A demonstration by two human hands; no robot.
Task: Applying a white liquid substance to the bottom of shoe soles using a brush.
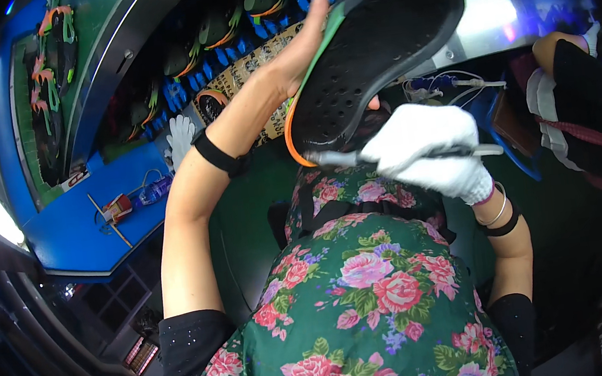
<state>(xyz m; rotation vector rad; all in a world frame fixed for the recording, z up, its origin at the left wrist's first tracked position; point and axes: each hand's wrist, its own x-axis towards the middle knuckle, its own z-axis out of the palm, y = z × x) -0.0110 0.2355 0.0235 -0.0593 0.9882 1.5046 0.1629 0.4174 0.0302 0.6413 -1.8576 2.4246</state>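
My bare left hand (298, 53) holds up a black shoe sole (384, 41) by its edge and underside. Most of those fingers are hidden behind the sole; one digit sticks up along the green side. The sole is tilted, with small round holes towards its near end and a rim that runs from green to orange. In a white knitted glove, my right hand (426, 145) is closed round the handle of a slim brush (341, 158). The brush tip, slightly blurred, meets or nearly meets the orange rim at the sole's near end.
A blue bench (68, 233) on the left carries a purple bottle (156, 191), a small red container (117, 207) and a white glove (181, 136). Rows of soles on blue supports (265, 32) fill the back. Another person's arm (560, 54) is at the right.
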